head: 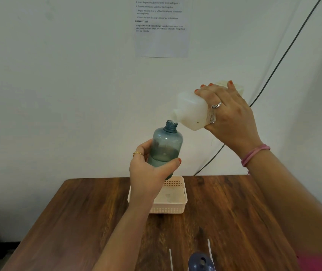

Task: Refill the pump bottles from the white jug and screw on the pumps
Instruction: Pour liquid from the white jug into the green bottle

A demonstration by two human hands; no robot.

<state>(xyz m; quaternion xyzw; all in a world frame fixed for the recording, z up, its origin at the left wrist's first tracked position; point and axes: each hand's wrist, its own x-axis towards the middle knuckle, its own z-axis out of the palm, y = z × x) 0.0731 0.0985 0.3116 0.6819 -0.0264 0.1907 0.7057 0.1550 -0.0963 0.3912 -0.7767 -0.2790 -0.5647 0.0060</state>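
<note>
- White wall fills the background, with a printed sheet stuck near the top and a dark cable running diagonally down its right side.
- Below it, a wooden table reaches to the bottom edge of the view.
- On the table, near the far edge, sits a pale basket with perforated walls.
- Left hand is wrapped round the lower body of a blue-grey bottle, thumb on the right side, fingers curled round the left; a gold ring shows on one finger.
- The bottle is held in the air above the basket, long axis close to upright and leaning slightly right, its open threaded neck pointing up.
- Liquid shows in the lower part of the bottle; the exact level is hard to read behind the hand.
- Right hand grips the rear half of the jug, fingers spread over its top, a ring on one finger and a pink band on the wrist.
- The jug is tipped, long axis sloping down to the left, spout lowest and just above the bottle's mouth, at its right edge.
- Whether spout and neck touch cannot be told.
- At the bottom edge, near the middle, lie a dark blue pump and two thin white tubes on the table.
</note>
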